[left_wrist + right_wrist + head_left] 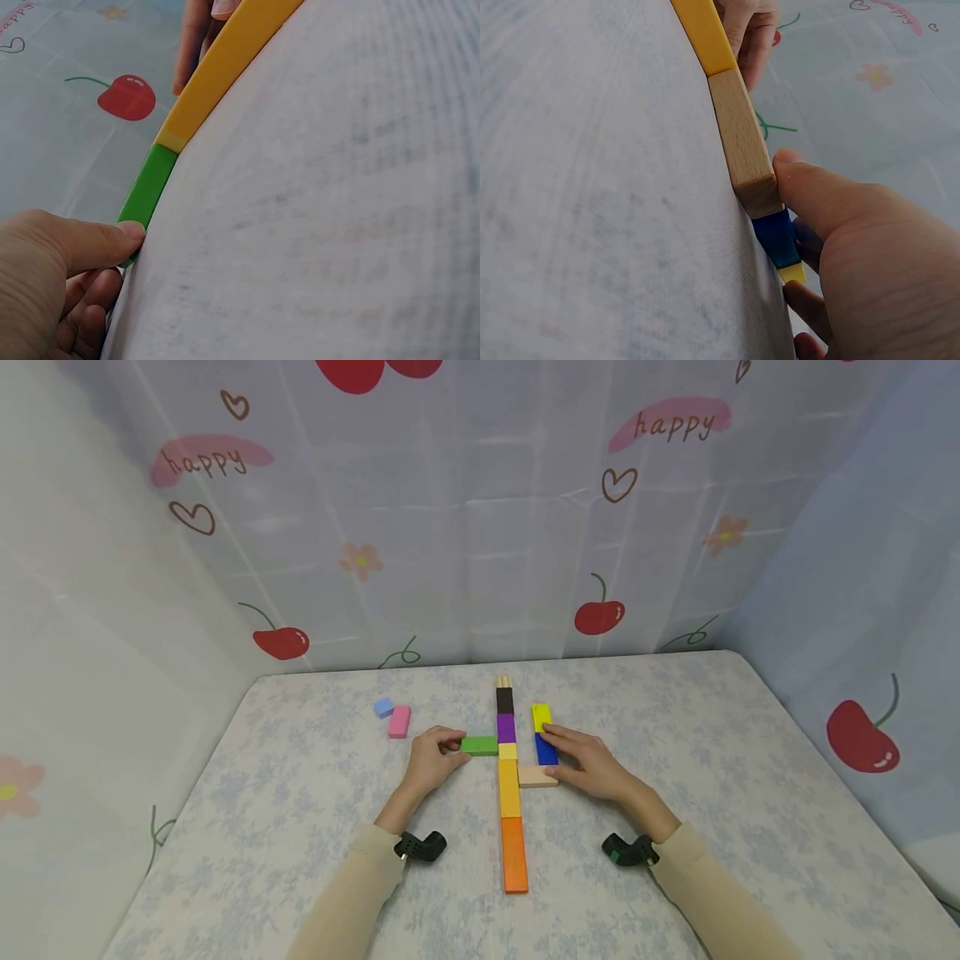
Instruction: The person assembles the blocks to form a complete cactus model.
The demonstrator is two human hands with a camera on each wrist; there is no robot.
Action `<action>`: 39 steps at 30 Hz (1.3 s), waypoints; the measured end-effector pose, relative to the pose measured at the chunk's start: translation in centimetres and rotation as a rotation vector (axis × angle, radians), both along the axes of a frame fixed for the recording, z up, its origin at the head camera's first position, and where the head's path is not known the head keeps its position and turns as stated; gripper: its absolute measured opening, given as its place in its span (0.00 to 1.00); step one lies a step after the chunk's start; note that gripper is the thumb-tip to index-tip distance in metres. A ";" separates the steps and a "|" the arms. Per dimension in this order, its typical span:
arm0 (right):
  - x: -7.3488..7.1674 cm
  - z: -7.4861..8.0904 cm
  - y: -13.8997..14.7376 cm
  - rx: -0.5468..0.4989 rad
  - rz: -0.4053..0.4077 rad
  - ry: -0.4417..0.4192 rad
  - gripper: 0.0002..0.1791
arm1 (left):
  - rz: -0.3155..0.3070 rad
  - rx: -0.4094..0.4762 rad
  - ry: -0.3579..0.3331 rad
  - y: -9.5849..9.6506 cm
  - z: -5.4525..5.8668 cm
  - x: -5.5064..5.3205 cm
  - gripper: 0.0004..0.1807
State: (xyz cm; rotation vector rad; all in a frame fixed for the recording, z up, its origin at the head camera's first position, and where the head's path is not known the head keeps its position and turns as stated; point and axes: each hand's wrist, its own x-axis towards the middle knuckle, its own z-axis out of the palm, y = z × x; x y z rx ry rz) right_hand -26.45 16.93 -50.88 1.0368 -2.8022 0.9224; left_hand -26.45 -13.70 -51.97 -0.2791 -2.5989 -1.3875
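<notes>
My left hand (433, 760) pinches the outer end of a green block (478, 746), which lies flat with its other end against a column of blocks. In the left wrist view the thumb (129, 234) presses on the green block. My right hand (596, 766) lies over a second branch, fingers fairly straight. Its index finger touches near where a yellow block (541, 717) meets a blue block (546, 748); its thumb touches the end of a plain wooden block (536, 776). That wooden block abuts the amber block (508, 789) of the column.
The column runs from an orange block (514, 856) up through a small pale yellow block (507, 751), a purple block (506, 727) and a black block (505, 700) to pale sticks (503, 682). A pink block (400, 722) and a light blue block (384, 707) lie upper left.
</notes>
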 end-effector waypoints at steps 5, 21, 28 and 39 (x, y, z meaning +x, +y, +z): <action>0.0 0.0 0.0 0.000 -0.004 0.010 0.33 | -0.003 -0.013 0.010 0.1 -0.1 -0.1 0.17; 0.1 0.1 0.0 -0.002 -0.002 0.017 0.33 | -0.011 0.018 -0.002 0.0 0.2 0.1 0.22; 0.1 0.1 0.0 0.006 -0.003 0.002 0.34 | 0.027 0.081 0.035 -2.3 1.9 0.3 0.20; -0.1 -0.3 0.1 0.004 0.008 0.040 0.33 | 0.279 0.089 -0.163 -8.8 3.4 -0.5 0.21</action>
